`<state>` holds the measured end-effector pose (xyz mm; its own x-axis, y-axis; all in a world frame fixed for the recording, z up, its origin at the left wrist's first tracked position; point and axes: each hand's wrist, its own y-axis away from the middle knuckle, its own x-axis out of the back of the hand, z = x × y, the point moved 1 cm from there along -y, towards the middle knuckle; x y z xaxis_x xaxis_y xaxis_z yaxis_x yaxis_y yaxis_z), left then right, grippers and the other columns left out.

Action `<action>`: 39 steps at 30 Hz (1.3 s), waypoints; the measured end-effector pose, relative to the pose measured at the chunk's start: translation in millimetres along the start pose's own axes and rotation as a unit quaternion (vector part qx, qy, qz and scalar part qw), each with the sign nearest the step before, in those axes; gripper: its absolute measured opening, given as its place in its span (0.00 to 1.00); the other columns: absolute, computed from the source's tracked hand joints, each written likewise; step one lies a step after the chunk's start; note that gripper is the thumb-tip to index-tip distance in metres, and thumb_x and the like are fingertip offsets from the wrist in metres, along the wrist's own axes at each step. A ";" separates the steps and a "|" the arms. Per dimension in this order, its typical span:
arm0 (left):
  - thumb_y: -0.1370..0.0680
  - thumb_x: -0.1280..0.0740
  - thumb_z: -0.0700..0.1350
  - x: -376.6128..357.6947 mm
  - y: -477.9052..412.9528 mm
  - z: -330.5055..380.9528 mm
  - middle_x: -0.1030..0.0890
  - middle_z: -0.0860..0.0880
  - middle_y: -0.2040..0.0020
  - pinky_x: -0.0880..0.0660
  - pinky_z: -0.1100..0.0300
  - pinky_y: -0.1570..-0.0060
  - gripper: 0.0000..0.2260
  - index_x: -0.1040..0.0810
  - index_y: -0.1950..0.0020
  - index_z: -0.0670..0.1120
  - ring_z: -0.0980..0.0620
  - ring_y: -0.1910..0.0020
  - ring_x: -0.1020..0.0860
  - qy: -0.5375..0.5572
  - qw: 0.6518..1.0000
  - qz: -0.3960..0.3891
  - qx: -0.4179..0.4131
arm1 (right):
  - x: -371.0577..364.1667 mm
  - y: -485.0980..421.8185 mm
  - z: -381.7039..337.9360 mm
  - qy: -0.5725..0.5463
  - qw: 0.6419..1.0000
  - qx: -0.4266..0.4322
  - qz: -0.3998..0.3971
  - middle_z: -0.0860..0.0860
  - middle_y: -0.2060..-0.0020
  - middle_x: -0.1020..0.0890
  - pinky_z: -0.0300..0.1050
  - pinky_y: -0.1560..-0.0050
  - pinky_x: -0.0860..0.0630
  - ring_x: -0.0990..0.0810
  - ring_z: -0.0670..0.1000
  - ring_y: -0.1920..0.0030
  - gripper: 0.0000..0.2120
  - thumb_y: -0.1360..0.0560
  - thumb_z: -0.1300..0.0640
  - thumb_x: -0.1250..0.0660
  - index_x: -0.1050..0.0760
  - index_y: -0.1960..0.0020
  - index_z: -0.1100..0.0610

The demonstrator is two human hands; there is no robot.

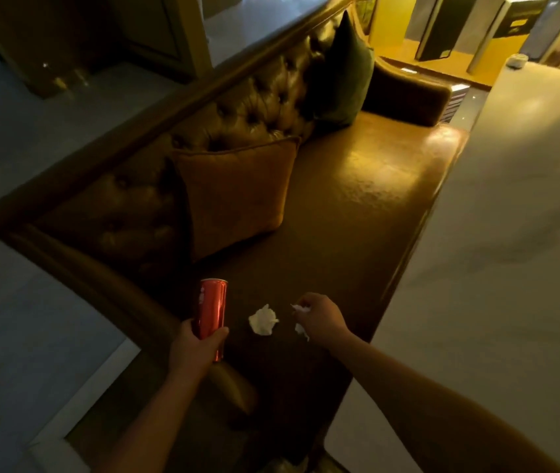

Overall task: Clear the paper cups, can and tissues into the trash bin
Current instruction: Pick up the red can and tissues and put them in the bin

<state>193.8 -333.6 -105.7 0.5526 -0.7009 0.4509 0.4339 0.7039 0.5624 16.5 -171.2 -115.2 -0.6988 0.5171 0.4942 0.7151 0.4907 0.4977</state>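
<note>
My left hand grips a tall red can around its lower half, holding it above the near end of a brown leather sofa seat. A crumpled white tissue lies on the seat between my hands. My right hand is closed over another white tissue, bits of which stick out above and below the fingers. No paper cups or trash bin are visible.
An orange cushion leans on the tufted sofa back, and a dark green cushion stands further along. A pale table surface runs along the right side of the sofa. A small white object sits at its far end.
</note>
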 end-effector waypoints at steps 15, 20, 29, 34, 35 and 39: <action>0.26 0.29 0.51 -5.5 -141.1 -32.9 0.27 0.43 0.33 0.26 0.57 0.53 0.31 0.37 0.26 0.47 0.45 0.42 0.23 -0.031 0.999 -0.038 -0.005 | -138.7 -152.2 42.3 0.169 0.979 -0.057 -0.101 0.57 0.28 0.38 0.40 0.71 0.22 0.19 0.57 0.48 0.34 0.26 0.63 0.36 0.42 0.27 0.40; 0.26 0.29 0.51 -11.7 -177.2 -43.7 0.27 0.43 0.32 0.30 0.65 0.66 0.32 0.37 0.26 0.47 0.57 0.56 0.26 -0.035 0.998 -0.047 0.005 | -174.1 -179.2 63.1 0.218 0.964 -0.075 -0.131 0.56 0.25 0.47 0.50 0.54 0.17 0.25 0.63 0.38 0.36 0.27 0.62 0.33 0.43 0.28 0.36; 0.27 0.28 0.51 -31.7 -196.3 -57.3 0.28 0.43 0.32 0.28 0.64 0.64 0.34 0.38 0.25 0.48 0.55 0.53 0.25 -0.028 0.997 -0.068 0.027 | -196.4 -192.0 89.1 0.281 0.951 -0.083 -0.096 0.55 0.30 0.40 0.51 0.47 0.19 0.25 0.61 0.39 0.31 0.29 0.63 0.29 0.36 0.31 0.48; 0.27 0.28 0.51 -37.6 -191.8 -52.0 0.29 0.43 0.31 0.30 0.65 0.66 0.35 0.40 0.24 0.48 0.57 0.55 0.26 -0.032 0.996 -0.078 0.028 | -186.8 -195.6 89.7 0.222 0.971 -0.081 -0.048 0.56 0.39 0.28 0.49 0.47 0.23 0.23 0.59 0.43 0.17 0.26 0.63 0.33 0.28 0.38 0.57; 0.27 0.28 0.51 -37.5 -190.0 -50.3 0.29 0.43 0.31 0.30 0.65 0.66 0.35 0.40 0.24 0.48 0.56 0.53 0.26 -0.031 0.996 -0.079 0.026 | -183.7 -194.1 86.7 0.215 0.973 -0.078 -0.035 0.56 0.41 0.27 0.49 0.48 0.24 0.23 0.58 0.44 0.15 0.26 0.63 0.34 0.27 0.40 0.57; 0.27 0.28 0.51 -35.1 -178.0 -36.8 0.28 0.43 0.32 0.29 0.64 0.66 0.34 0.39 0.25 0.48 0.56 0.55 0.26 -0.028 0.997 -0.076 0.010 | -167.2 -184.6 67.0 0.171 0.982 -0.074 0.023 0.56 0.43 0.25 0.46 0.52 0.25 0.22 0.57 0.46 0.13 0.26 0.62 0.36 0.26 0.41 0.57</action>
<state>123.3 -430.0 -247.2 0.4408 -0.8052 0.3967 0.4951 0.5867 0.6409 2.3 -301.3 -337.5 -0.6484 0.2584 0.7161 0.7536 0.3516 0.5554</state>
